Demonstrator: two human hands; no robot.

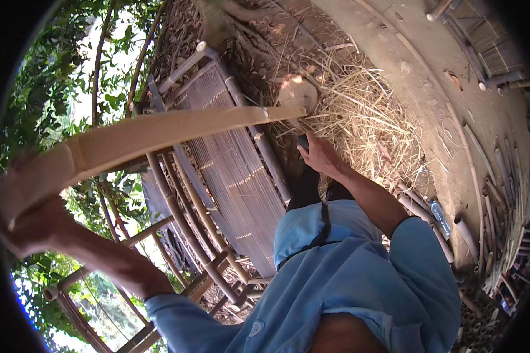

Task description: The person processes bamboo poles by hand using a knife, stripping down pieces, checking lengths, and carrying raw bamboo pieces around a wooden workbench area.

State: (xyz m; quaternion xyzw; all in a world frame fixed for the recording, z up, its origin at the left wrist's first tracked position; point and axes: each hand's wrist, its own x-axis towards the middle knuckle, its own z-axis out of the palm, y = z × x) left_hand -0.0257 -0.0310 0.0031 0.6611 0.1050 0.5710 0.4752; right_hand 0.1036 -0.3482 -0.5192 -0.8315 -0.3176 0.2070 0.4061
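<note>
A long, pale piece of split bamboo (176, 129) crosses in front of me, wide at the left and narrowing to the right. My left hand (26, 203), blurred and near the picture's rim, is closed around its wide end. The narrow tip reaches the edge of a round wooden chopping block (298, 96) on the ground. Just below that tip, my right hand (323, 156) is wrapped round the dark handle (303, 142) of a tool. The rest of this tool hardly shows, so its kind is unclear.
A slatted bamboo bench (229, 170) stands left of the block. Straw-like shavings (374, 112) cover the ground to its right. Bamboo poles (468, 238) and a clear plastic bottle (440, 219) lie at the right. A bamboo railing (94, 276) and leaves are at the left.
</note>
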